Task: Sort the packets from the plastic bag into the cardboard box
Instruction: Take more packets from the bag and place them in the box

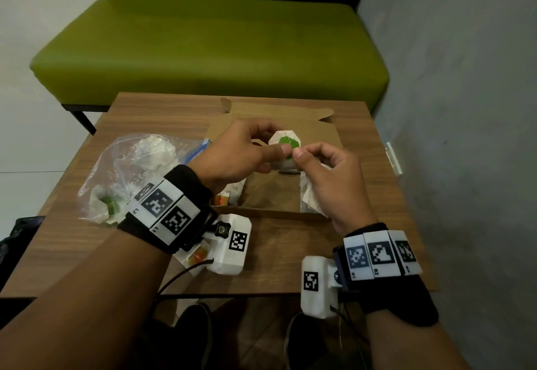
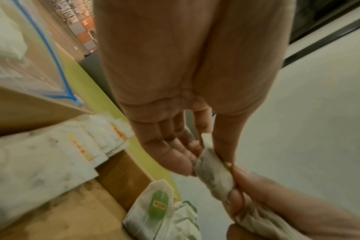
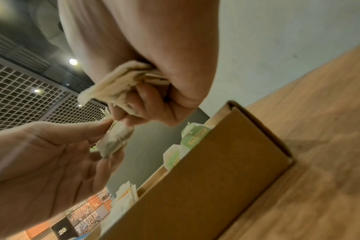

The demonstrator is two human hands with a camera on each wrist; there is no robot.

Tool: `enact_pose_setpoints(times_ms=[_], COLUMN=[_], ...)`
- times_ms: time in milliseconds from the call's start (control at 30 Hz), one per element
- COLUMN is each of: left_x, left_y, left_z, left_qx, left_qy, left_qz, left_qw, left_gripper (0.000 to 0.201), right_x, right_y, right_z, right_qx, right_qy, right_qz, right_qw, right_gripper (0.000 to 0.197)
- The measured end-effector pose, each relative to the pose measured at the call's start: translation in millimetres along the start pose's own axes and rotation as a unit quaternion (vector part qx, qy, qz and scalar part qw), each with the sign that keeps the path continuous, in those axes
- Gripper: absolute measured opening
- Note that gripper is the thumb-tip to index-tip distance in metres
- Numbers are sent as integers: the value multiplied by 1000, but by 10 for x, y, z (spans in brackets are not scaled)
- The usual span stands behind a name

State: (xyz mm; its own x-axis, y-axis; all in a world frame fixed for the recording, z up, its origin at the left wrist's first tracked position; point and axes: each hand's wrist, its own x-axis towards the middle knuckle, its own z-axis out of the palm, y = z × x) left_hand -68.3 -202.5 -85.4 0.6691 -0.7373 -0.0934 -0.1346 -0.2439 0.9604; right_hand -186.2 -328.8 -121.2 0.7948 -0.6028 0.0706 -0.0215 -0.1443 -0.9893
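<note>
Both hands hover over the open cardboard box [image 1: 279, 215]. My left hand [image 1: 270, 146] and right hand [image 1: 305, 154] pinch one white packet with a green tag [image 1: 286, 144] between them. The left wrist view shows that packet [image 2: 214, 172] edge-on between my left thumb and fingers. My right hand [image 3: 121, 116] also keeps a bunch of folded white packets [image 3: 121, 84] tucked in its palm. The clear plastic bag [image 1: 130, 172] with a blue zip lies left of the box, with white and green packets inside.
Inside the box, orange-labelled white packets [image 2: 88, 146] stand in a row at the left and green-tagged ones [image 2: 154, 209] lie at the right. An orange-labelled packet [image 1: 197, 255] lies on the wooden table [image 1: 290, 253] under my left wrist. A green bench [image 1: 209, 50] stands beyond.
</note>
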Motion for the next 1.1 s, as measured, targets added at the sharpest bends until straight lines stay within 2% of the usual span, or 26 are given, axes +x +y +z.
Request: enact_pose_setpoints(times_ms=[133,333,433,533,667,867,967,1100], left_x=[47,222,301,357,465,517,506,485], left_y=[6,-26,-47,-38,-80,-159,-151,-118], left_z=[60,146,230,293,334,349,339,331], left_qx=[8,161,221,321,344,375,369,367], left_qy=[23,11,10,34,59,80,85,57], left_qz=[-37,-73,-81,-56,-72,-98,-111,-138], left_qw=[999,984,972,945,934,918,919,918], left_gripper=[17,13,12,7,17,21,33,53], right_x=[4,23,18,8,18,6,3,-5], right_y=[37,131,144,138,149,123,108,90], right_z=[-19,-164,-176,-152,-143,-140,-137,-129], right_qx=[-3,28,5,-13,-24,-16,-19,-19], right_qy=[24,91,91,87,88,82,78,72], right_qz=[19,120,120,114,115,119,123,131], right_qw=[1000,988,989,990,989,989,989,989], right_gripper=[9,13,12,12,15,24,24,20])
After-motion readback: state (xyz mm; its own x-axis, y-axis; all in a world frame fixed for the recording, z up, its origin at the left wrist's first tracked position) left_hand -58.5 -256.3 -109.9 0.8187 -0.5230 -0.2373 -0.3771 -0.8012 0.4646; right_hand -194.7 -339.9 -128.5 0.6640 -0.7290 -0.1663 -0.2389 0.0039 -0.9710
